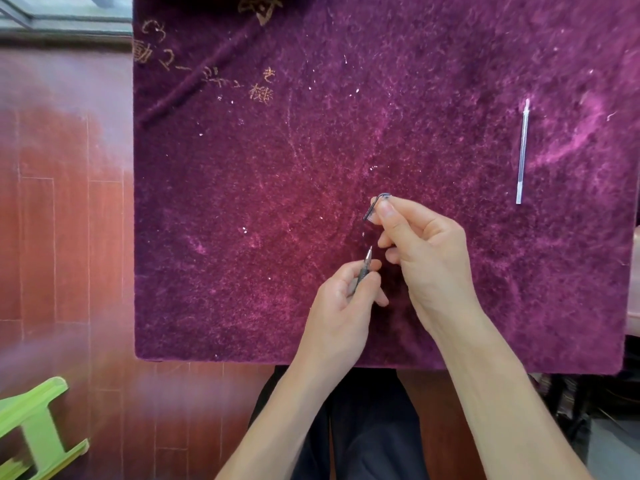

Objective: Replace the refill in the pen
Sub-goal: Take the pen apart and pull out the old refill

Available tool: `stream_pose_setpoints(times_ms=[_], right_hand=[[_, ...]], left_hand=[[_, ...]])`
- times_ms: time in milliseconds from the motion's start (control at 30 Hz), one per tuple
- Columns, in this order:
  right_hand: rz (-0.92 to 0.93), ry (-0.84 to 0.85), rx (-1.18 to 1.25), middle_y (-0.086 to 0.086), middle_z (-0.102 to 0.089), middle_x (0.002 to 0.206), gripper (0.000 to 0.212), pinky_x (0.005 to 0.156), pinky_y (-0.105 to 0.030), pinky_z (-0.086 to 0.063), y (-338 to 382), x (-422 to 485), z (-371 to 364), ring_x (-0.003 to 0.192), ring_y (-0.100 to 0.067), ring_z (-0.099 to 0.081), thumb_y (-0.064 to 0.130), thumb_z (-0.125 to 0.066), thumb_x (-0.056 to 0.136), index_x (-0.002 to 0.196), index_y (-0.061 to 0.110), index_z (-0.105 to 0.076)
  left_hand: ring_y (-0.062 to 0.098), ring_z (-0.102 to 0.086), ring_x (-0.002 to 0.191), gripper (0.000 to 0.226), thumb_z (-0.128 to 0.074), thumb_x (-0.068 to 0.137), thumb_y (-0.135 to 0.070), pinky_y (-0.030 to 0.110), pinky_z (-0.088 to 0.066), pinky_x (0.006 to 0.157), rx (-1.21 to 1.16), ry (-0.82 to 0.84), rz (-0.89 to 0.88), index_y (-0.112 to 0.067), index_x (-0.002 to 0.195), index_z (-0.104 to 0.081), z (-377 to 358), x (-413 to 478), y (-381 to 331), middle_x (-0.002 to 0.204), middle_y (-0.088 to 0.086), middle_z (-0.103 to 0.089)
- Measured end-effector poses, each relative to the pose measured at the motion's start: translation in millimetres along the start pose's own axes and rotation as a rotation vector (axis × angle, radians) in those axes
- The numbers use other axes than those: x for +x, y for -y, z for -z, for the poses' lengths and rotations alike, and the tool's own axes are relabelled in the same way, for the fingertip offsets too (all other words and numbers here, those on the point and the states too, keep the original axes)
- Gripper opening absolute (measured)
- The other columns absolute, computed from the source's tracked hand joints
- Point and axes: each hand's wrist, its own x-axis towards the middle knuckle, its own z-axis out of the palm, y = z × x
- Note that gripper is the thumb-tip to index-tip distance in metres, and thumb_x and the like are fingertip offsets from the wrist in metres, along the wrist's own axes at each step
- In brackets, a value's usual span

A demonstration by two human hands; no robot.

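Observation:
My left hand [341, 299] grips a dark pen [365, 266] by its barrel, metal tip pointing up and away from me; most of the barrel is hidden in the fist. My right hand [420, 251] pinches the pen's cap [375, 206], a clear piece with a dark clip, a little above and apart from the pen's tip. A thin clear refill [523, 150] lies lengthwise on the purple cloth at the right, well away from both hands.
The purple velvet cloth [277, 168] covers the table, with gold embroidery at its far left corner. The table's left edge borders a red wooden floor. A green plastic stool [33, 431] stands at the lower left.

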Motion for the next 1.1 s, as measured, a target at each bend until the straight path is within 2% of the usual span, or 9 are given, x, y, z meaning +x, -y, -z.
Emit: stream_pose_setpoints(times_ms=[67,200,333,367,500,600,700,800,1100], right_hand=[[0.047,-0.01,-0.089,0.019,-0.081,0.088,0.015,0.061,-0.007,-0.05,9,17,-7,0.066,0.009,-0.066,0.026,-0.072,0.102,0.109,0.018,-0.084],[0.102,0.01,-0.246,0.024,-0.079,0.082,0.016,0.064,-0.006,-0.051,29,50,-27,0.068,0.012,-0.068,0.027,-0.073,0.101,0.106,0.017,-0.084],[0.175,0.033,-0.445,0.018,-0.079,0.085,0.016,0.079,-0.029,-0.062,47,76,-47,0.077,-0.002,-0.074,0.031,-0.07,0.1,0.101,0.025,-0.084],[0.193,0.035,-0.484,0.017,-0.078,0.082,0.016,0.079,-0.03,-0.062,50,80,-52,0.075,-0.003,-0.074,0.032,-0.069,0.1,0.098,0.027,-0.084],[0.259,0.016,-0.609,0.022,-0.071,0.074,0.014,0.066,-0.012,-0.051,56,91,-66,0.066,0.006,-0.067,0.031,-0.068,0.099,0.1,0.03,-0.081],[0.286,-0.011,-0.647,0.021,-0.067,0.071,0.016,0.065,-0.011,-0.047,57,91,-73,0.072,0.005,-0.067,0.031,-0.068,0.1,0.113,0.028,-0.077],[0.308,-0.018,-0.649,0.019,-0.066,0.072,0.02,0.062,-0.002,-0.041,56,89,-74,0.073,0.005,-0.066,0.03,-0.068,0.101,0.12,0.028,-0.074],[0.318,-0.016,-0.665,0.019,-0.065,0.073,0.02,0.065,-0.004,-0.041,55,89,-73,0.073,0.0,-0.067,0.029,-0.067,0.102,0.12,0.026,-0.075],[0.316,-0.007,-0.615,0.016,-0.067,0.076,0.024,0.064,-0.001,-0.041,54,90,-65,0.066,0.005,-0.062,0.027,-0.067,0.103,0.126,0.027,-0.073]], left_hand=[[0.0,-0.045,0.054,0.025,-0.047,0.102,-0.031,0.021,-0.041,0.056,-0.051,-0.013,0.014,-0.031,0.115,-0.068,4,0,-1,0.075,-0.01,-0.067],[0.002,-0.047,0.053,0.025,-0.047,0.105,-0.028,0.016,-0.043,0.053,-0.102,-0.06,0.017,-0.031,0.115,-0.07,18,3,-4,0.075,-0.009,-0.067],[0.005,-0.047,0.053,0.025,-0.048,0.106,-0.025,0.017,-0.043,0.05,-0.162,-0.093,0.008,-0.032,0.11,-0.072,31,8,-8,0.074,-0.007,-0.066],[0.006,-0.046,0.052,0.026,-0.048,0.106,-0.026,0.017,-0.043,0.05,-0.175,-0.091,0.013,-0.033,0.109,-0.072,33,10,-9,0.074,-0.007,-0.066],[0.004,-0.045,0.051,0.026,-0.048,0.103,-0.029,0.015,-0.045,0.052,-0.201,-0.08,0.018,-0.038,0.108,-0.072,39,16,-9,0.074,-0.007,-0.065],[0.001,-0.047,0.052,0.025,-0.049,0.101,-0.033,0.013,-0.046,0.053,-0.211,-0.082,0.008,-0.04,0.11,-0.072,41,18,-9,0.074,-0.008,-0.065],[0.0,-0.048,0.051,0.025,-0.049,0.101,-0.032,0.013,-0.046,0.052,-0.216,-0.083,-0.001,-0.039,0.11,-0.071,40,19,-7,0.074,-0.01,-0.066],[0.001,-0.047,0.051,0.025,-0.049,0.103,-0.03,0.013,-0.045,0.051,-0.222,-0.089,-0.007,-0.035,0.113,-0.071,40,19,-6,0.074,-0.009,-0.066],[0.002,-0.046,0.053,0.025,-0.05,0.105,-0.025,0.015,-0.045,0.053,-0.216,-0.086,-0.026,-0.029,0.118,-0.07,37,18,-2,0.073,-0.009,-0.063]])
